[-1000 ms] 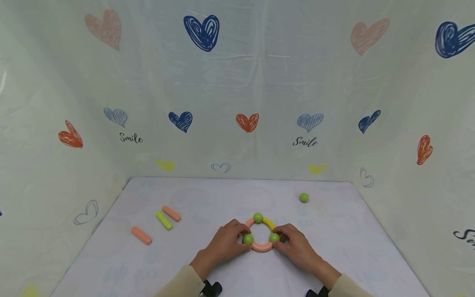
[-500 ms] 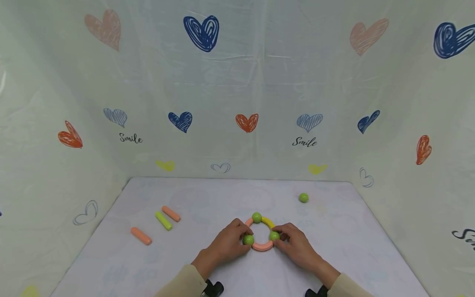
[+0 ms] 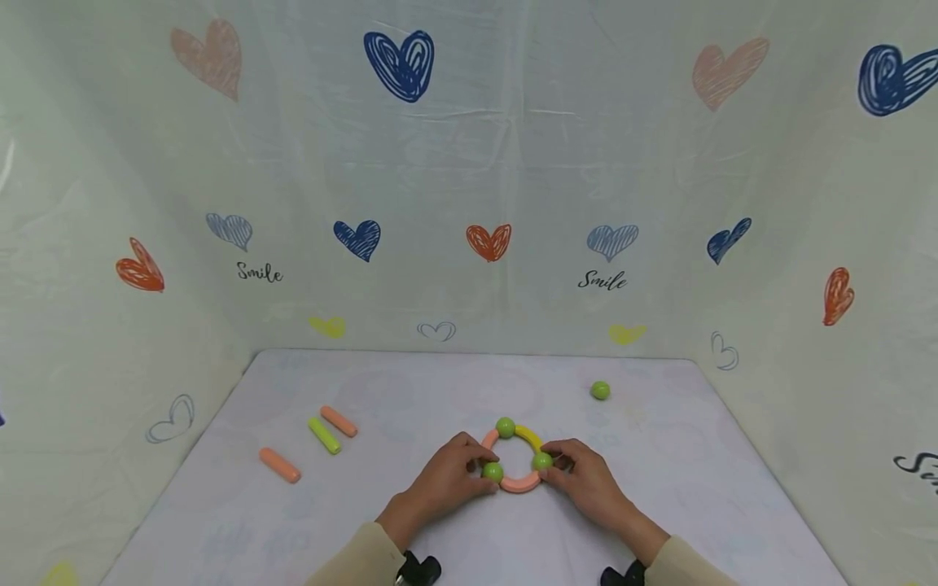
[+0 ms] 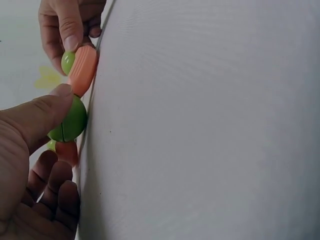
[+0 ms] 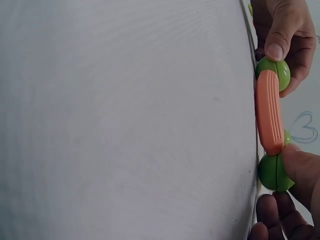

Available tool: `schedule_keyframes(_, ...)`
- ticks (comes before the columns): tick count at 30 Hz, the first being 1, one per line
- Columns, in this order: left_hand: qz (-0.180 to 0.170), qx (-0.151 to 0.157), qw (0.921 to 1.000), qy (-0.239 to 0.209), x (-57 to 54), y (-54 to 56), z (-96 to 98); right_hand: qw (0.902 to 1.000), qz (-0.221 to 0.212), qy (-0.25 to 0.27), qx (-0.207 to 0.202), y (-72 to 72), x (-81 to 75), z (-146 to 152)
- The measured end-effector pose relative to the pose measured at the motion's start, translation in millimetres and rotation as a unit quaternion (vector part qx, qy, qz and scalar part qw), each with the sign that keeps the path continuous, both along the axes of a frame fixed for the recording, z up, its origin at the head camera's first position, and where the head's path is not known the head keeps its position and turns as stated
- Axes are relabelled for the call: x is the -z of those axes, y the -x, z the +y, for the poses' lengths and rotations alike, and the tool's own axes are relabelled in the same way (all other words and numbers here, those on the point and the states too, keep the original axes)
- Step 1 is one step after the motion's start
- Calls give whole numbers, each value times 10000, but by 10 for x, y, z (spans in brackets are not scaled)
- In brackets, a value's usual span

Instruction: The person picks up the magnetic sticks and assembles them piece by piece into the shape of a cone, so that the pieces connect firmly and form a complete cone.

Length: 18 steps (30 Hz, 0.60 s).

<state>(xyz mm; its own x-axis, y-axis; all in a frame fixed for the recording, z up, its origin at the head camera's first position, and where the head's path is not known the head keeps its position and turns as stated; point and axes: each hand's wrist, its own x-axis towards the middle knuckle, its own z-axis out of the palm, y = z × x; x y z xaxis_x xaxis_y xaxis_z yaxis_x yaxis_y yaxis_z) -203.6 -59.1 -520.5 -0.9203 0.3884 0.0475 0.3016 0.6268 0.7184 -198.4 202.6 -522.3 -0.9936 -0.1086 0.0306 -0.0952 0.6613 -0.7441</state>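
Note:
A ring of three green balls joined by curved rods lies on the white table [image 3: 659, 505]. One orange curved rod [image 3: 521, 484] forms its near side, and a yellow curved rod [image 3: 529, 437] its far right. My left hand [image 3: 449, 474] pinches the left green ball [image 3: 493, 472] between thumb and fingers. On the other side, my right hand [image 3: 592, 482] pinches the right green ball [image 3: 542, 461]. The far green ball [image 3: 505, 427] is untouched. In the right wrist view, the near orange rod [image 5: 270, 112] shows grooves and spans the two held balls. My left fingers partly cover another orange rod [image 3: 490, 439].
To the left lie a straight yellow-green rod [image 3: 324, 435] and two orange rods, one behind it [image 3: 339, 421] and one nearer [image 3: 279, 465]. A loose green ball [image 3: 601, 391] sits at the back right. A heart-printed white curtain [image 3: 440, 163] surrounds the table.
The ring has turned slightly counterclockwise as seen from the head. Its far ball has shifted left and its right ball a little away from me. Both hands keep their pinch.

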Motion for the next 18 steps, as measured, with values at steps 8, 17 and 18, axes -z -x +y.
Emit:
schedule_keyframes(8,85,131,9998,81,-16,-25,22,10000,26,-37,39,20,-6,-7)
schedule_keyframes(17,222,150,9993,259,-25,-40,21,9998,-108,-22,173,37,-19,-33)
schedule_keyframes(18,212,156,9993,248,-29,-42,17,9998,-114,-43,179,39,-21,-36)
